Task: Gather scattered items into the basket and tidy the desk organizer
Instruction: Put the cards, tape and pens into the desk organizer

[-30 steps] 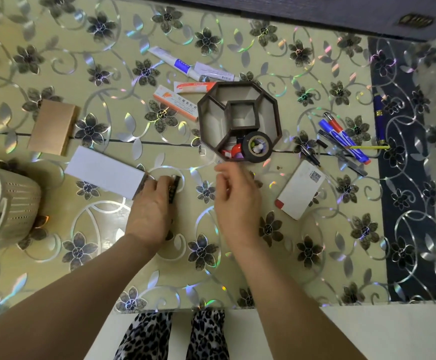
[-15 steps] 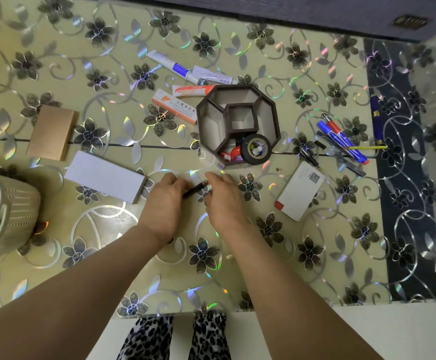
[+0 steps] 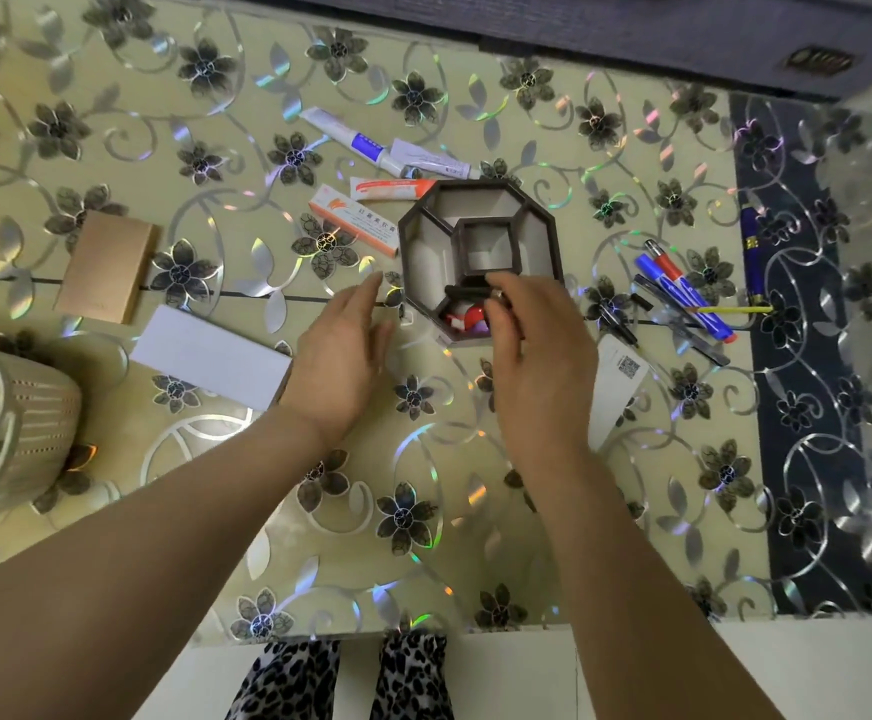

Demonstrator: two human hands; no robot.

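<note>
Right hand (image 3: pixel 538 350) pinches a thin black pen (image 3: pixel 467 292) right over the octagonal organizer (image 3: pixel 480 257); left hand (image 3: pixel 338 361) hovers beside it, fingers loose, holding nothing.

QR code (image 3: pixel 629 366) printed on white card (image 3: pixel 616 392) near desk's front edge; characters on orange box (image 3: pixel 353 219) too small to read.

Basket (image 3: pixel 34 428) lies well left of organizer (image 3: pixel 423 241).

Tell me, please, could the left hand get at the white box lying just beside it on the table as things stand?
Probably yes. The left hand is open and holds nothing, and the white box lies flat right beside its wrist with nothing on top or between them.
</note>
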